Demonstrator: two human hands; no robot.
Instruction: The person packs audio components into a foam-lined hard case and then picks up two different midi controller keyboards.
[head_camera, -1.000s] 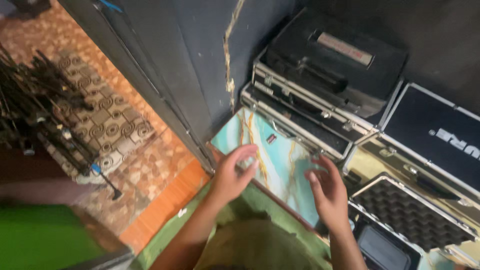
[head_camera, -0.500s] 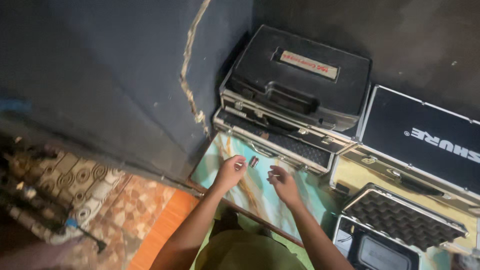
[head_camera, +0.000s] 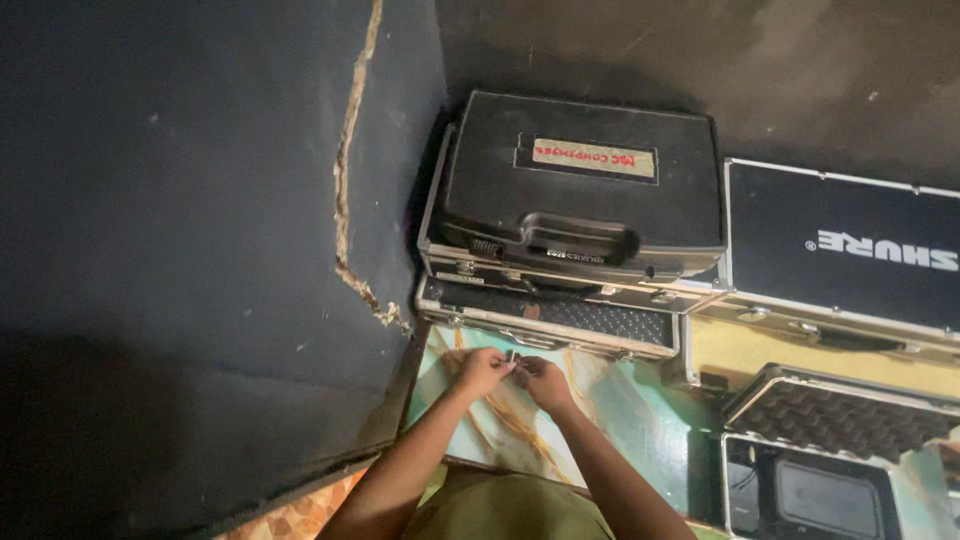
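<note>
My left hand (head_camera: 482, 372) and my right hand (head_camera: 545, 381) meet over a teal marbled tabletop (head_camera: 620, 420). Their fingertips pinch a small light object (head_camera: 512, 357) between them; it is too small to identify. Just beyond the hands lies the front edge of a flat aluminium-framed case (head_camera: 548, 318). A black moulded plastic case (head_camera: 585, 190) with a handle is stacked on top of it.
A dark wall with a long pale crack (head_camera: 350, 180) stands on the left. To the right lies a black case with a silver frame (head_camera: 840, 250), and an open case lined with grey foam (head_camera: 850, 420) sits at the lower right. Patterned floor tile (head_camera: 290, 520) shows at the bottom.
The view has swung away from the patterned floor toward the cases. My hands, apart on the marbled top earlier, have come together around the small object.
</note>
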